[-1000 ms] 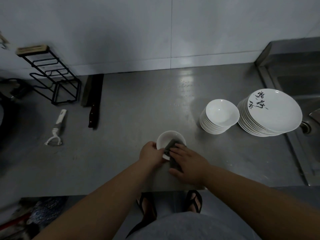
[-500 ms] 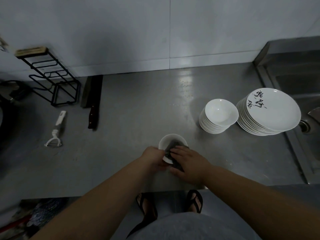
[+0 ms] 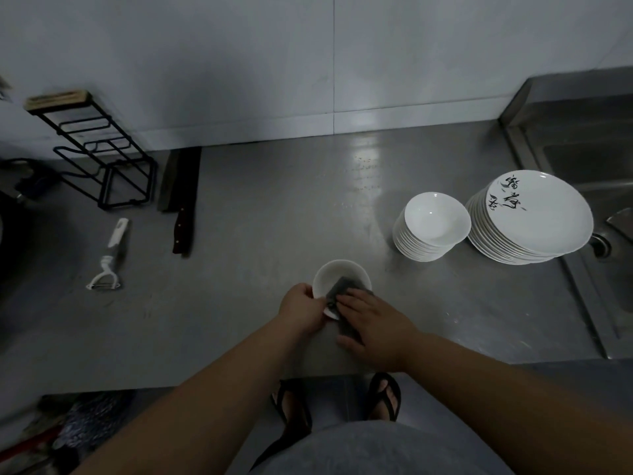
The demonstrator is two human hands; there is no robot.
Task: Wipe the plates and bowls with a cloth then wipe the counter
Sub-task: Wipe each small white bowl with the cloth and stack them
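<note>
Steel counter (image 3: 274, 217) against a white tiled wall, dim light, sink (image 3: 582, 159) at the far right.

Head view:
- Small white bowl (image 3: 337, 272) sits at the near middle of the counter, close to the front edge, mouth up and tipped slightly toward the camera. Round, so no long axis. Plain and unmarked.
- Grey cloth (image 3: 344, 289) is half inside the bowl, draped over the near rim. Its long axis runs from the bowl back toward the person.
- Left hand (image 3: 303, 308) grips the bowl's near-left rim, fingers curled round it.
- Right hand (image 3: 373, 323) holds the cloth, fingers pressed together on top, thumb at the cloth's near end. It hides the bowl's near-right rim.
- Stack of white bowls (image 3: 431, 228) to the right and further back, with the stack of plates (image 3: 534, 217) just beside it. The top plate carries black brush characters.
- Left side, well apart from the bowl: cleaver (image 3: 181, 193), white peeler (image 3: 109, 258) and a black wire rack (image 3: 92, 149).
</note>
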